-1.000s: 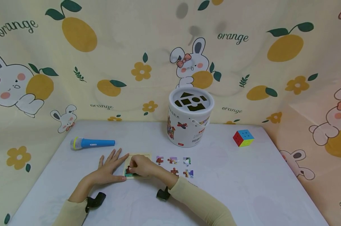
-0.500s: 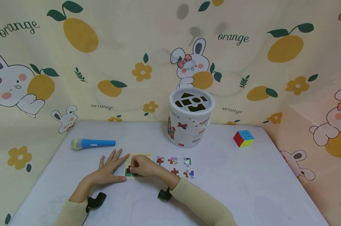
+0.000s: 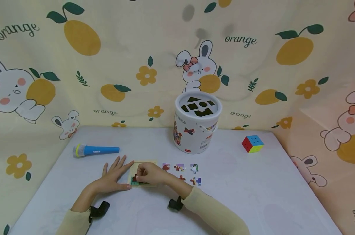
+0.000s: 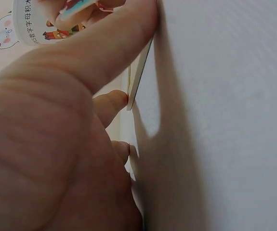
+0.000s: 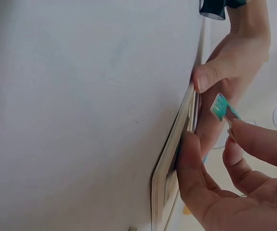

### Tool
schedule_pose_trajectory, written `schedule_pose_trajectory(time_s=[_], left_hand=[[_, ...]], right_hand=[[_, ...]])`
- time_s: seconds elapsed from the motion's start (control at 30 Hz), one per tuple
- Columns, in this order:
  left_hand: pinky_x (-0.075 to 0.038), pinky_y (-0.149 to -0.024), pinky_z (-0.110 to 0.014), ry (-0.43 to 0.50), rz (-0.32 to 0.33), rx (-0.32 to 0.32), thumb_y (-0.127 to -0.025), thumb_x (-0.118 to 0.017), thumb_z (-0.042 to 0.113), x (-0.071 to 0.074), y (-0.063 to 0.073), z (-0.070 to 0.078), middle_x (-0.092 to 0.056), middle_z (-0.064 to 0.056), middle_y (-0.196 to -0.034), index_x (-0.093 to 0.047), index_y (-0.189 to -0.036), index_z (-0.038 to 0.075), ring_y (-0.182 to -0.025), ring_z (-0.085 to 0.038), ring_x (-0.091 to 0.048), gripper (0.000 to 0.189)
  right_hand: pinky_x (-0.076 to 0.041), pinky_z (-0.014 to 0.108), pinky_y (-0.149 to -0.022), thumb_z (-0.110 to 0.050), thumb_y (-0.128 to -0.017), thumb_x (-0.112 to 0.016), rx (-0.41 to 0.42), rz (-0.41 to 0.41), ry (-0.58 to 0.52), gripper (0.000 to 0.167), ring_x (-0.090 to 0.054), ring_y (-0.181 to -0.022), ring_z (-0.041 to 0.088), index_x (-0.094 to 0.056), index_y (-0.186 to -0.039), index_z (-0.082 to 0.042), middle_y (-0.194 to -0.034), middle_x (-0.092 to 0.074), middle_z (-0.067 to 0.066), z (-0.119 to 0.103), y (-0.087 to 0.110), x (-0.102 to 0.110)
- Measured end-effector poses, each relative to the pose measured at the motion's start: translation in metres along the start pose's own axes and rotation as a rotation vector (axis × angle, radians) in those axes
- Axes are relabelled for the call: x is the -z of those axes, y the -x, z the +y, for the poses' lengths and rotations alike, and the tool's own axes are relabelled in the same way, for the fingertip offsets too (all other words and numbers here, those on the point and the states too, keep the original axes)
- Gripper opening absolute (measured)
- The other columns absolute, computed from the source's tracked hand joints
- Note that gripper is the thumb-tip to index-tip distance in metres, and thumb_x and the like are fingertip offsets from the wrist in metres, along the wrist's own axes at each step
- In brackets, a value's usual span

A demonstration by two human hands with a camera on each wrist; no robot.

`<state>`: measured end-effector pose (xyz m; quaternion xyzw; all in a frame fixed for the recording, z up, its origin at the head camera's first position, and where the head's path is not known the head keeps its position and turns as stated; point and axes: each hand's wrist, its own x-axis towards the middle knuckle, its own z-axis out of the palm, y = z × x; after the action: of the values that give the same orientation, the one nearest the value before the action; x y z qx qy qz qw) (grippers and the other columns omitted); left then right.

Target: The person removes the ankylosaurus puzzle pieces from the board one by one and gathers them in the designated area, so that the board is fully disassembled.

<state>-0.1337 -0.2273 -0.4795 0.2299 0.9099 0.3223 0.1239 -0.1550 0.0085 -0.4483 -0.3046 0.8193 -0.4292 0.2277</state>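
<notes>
A shallow wooden puzzle board lies on the white table, with a coloured picture partly showing along its near edge. Spread fingers of my left hand touch the board's left side, the index fingertip at the far corner and the thumb at the near one. Over the board, my right hand pinches a small puzzle piece between thumb and finger. Teal and brown show on that piece, which is tilted and raised above the board in the right wrist view. Another right fingertip rests at the board's rim. My right hand hides much of the board.
Several loose puzzle pieces lie right of the board, partly behind my right forearm. A blue toy microphone is at the back left. A white block bucket stands behind, and a puzzle cube sits at the right.
My right hand and forearm have shifted slightly to the right and nearer, still pinching the puzzle piece. The left hand and the board have stayed in place.
</notes>
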Motion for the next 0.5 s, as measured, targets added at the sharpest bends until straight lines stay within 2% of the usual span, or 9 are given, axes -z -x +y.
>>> schedule_pose_trajectory(time_s=[0.3, 0.5], left_hand=[[0.019, -0.104, -0.073, -0.005, 0.009, -0.006, -0.082, -0.078, 0.048, 0.0, 0.0, 0.001, -0.004, -0.029, -0.163, -0.033, -0.156, 0.01, -0.147, -0.051, 0.009, 0.094], [0.019, -0.104, -0.072, -0.011, 0.003, 0.015, -0.081, -0.079, 0.048, 0.0, 0.0, 0.003, -0.004, -0.028, -0.163, -0.033, -0.156, 0.01, -0.147, -0.05, 0.009, 0.095]], right_hand=[[-0.044, 0.018, -0.064, -0.006, -0.096, -0.065, -0.015, 0.006, -0.065, 0.013, -0.053, -0.073, 0.005, -0.06, -0.085, -0.008, -0.082, -0.058, -0.002, 0.002, 0.014, 0.009], [-0.045, 0.02, -0.053, -0.002, -0.093, -0.068, -0.059, 0.004, -0.121, 0.012, -0.057, -0.057, 0.012, -0.063, -0.083, -0.004, -0.068, -0.061, 0.003, 0.01, 0.027, 0.016]])
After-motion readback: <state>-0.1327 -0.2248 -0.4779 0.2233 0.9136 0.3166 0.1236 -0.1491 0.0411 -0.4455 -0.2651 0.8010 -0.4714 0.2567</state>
